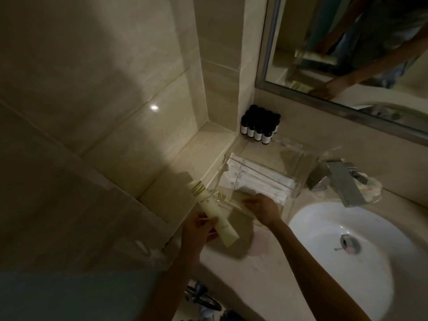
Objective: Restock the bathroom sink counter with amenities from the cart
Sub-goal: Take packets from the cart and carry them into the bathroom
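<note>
Dim beige-tiled bathroom: a marble counter [266, 262] carries one white sink [335, 286], one chrome faucet [340, 181], a clear tray [297, 191] of white wrapped packets [254, 179] and clustered dark bottles [258, 129], four labels showing. The left grip [199, 230] curls round one cream tube [209, 208] over the counter; the right grip [261, 209] pinches a striped packet [223, 198] at the tray's front. Lettering is unreadable.

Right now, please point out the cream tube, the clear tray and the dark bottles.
cream tube [210, 210], head view, middle of its body.
clear tray [298, 189], head view, right wall.
dark bottles [257, 135], head view, front bottle label.
</note>
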A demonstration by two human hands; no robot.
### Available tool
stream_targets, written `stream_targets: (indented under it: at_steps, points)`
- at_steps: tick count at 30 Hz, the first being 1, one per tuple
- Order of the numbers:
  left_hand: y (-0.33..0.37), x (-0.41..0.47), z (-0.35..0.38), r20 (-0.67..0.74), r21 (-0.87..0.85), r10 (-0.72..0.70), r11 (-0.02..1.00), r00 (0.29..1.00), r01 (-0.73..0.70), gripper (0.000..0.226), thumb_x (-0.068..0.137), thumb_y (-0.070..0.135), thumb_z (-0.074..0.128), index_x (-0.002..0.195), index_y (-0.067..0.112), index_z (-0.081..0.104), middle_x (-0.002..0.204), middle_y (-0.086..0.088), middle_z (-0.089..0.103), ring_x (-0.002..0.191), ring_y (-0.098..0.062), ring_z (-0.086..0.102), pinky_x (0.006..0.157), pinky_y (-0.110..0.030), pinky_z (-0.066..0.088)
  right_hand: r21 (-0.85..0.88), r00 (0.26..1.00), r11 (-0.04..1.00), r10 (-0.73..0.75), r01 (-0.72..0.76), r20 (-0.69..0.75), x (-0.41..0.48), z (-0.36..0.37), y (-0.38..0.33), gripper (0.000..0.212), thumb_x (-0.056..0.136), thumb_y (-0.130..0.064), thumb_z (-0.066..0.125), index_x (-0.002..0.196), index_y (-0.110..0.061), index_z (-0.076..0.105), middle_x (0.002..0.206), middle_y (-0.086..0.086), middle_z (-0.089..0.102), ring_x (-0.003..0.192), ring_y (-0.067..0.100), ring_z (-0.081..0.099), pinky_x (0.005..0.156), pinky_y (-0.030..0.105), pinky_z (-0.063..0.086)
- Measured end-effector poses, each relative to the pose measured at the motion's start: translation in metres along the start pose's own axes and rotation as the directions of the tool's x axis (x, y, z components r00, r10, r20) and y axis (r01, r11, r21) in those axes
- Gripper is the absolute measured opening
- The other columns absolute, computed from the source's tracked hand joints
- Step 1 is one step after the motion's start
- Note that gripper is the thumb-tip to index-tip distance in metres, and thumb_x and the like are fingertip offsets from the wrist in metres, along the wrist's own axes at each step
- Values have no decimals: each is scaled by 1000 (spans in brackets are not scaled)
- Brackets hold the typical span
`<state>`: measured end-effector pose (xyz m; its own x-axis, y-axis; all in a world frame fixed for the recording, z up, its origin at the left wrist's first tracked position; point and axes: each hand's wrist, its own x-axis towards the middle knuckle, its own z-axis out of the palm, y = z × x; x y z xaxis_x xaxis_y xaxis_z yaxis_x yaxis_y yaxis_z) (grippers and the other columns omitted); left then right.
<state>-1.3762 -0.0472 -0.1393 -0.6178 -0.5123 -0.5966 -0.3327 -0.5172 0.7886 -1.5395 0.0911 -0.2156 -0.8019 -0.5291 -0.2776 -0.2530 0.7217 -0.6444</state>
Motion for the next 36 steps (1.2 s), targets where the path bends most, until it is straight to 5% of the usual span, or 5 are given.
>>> stream_targets:
  at_steps: [12,17,24,32,36]
  points:
    - [0,0,3,-12,-26,-8,1000,1000,8,15,83,-2,67,95,6,62,94,-13,70,79,-23,70,56,-27,58,232,996,971,-38,55,-75,-15,-13,-28,19,91,-23,63,107,-19,71,109,0,69,95,14,64,77,19,45]
    - [5,13,26,-26,75,-9,997,1000,11,9,87,3,66,96,4,62,86,-12,68,62,-12,66,49,-17,53,342,981,925,-189,167,34,-41,-21,-57,26,91,-22,64,117,-26,67,111,-8,65,92,7,64,78,17,50]
    - [7,28,53,176,34,-19,999,984,14,15,89,2,63,104,1,62,103,-17,68,73,-14,70,70,-30,60,706,995,702,43,-97,93,-45,-37,-51,30,92,-5,58,119,-16,63,95,4,71,71,7,69,58,17,53]
    - [-1,35,46,197,156,-64,987,978,33,26,91,-2,58,74,16,65,59,1,59,43,-6,54,42,-15,43,569,993,815,70,-109,90,-2,-39,0,31,90,0,60,120,-2,63,116,19,66,96,26,66,72,17,53]
    - [-10,33,32,107,187,-25,982,994,4,16,82,-4,68,98,0,69,77,-15,63,57,-15,56,53,-20,48,468,988,883,-45,-30,147,4,-19,7,27,91,-2,58,117,-6,66,120,4,65,100,6,62,83,12,49]
